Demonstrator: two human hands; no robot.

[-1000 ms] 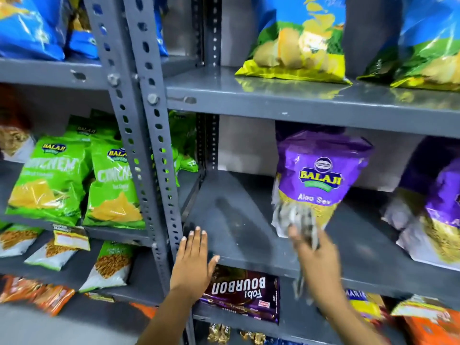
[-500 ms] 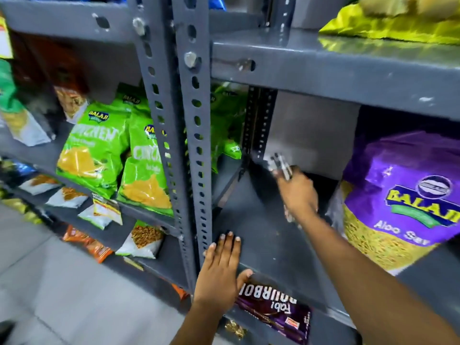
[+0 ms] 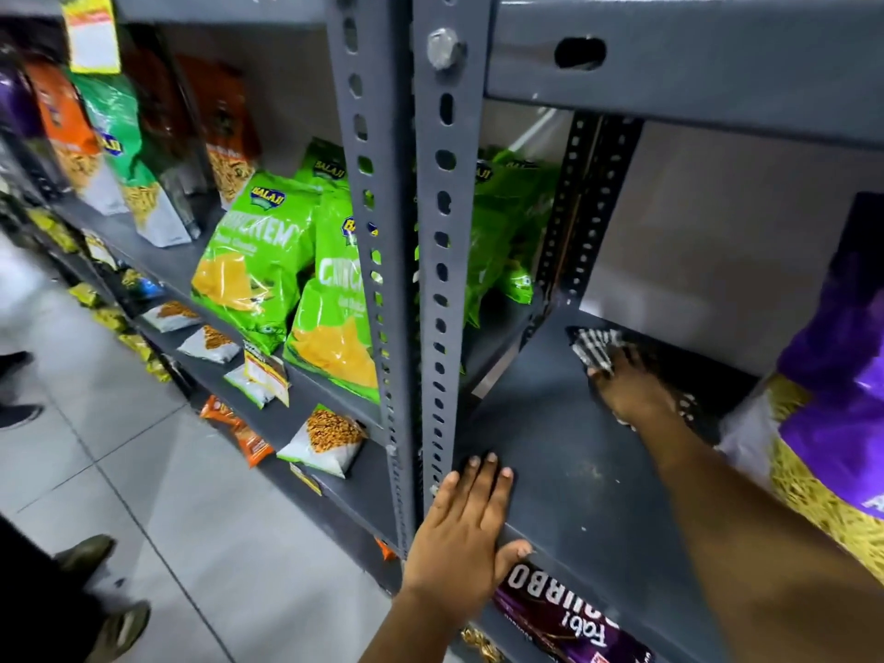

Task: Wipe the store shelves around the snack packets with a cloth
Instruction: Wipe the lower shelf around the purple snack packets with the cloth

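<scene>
My right hand (image 3: 631,392) reaches deep into the grey metal shelf (image 3: 550,452) and presses a black-and-white checked cloth (image 3: 595,349) flat near the back left corner. A purple snack packet (image 3: 842,375) stands just right of that arm. My left hand (image 3: 461,538) lies flat on the shelf's front edge beside the upright post (image 3: 442,260), fingers together, holding nothing. Green snack packets (image 3: 258,260) fill the neighbouring bay to the left.
A dark Bourbon biscuit pack (image 3: 559,614) sits on the shelf below my left hand. Small packets hang along lower shelves at left. Another person's shoes (image 3: 86,552) stand on the tiled floor at lower left. An upper shelf (image 3: 693,55) overhangs closely.
My right hand carried the cloth from beside the purple packet at the shelf's front to the back left corner. The view moved closer and lower. My left hand stayed on the front edge.
</scene>
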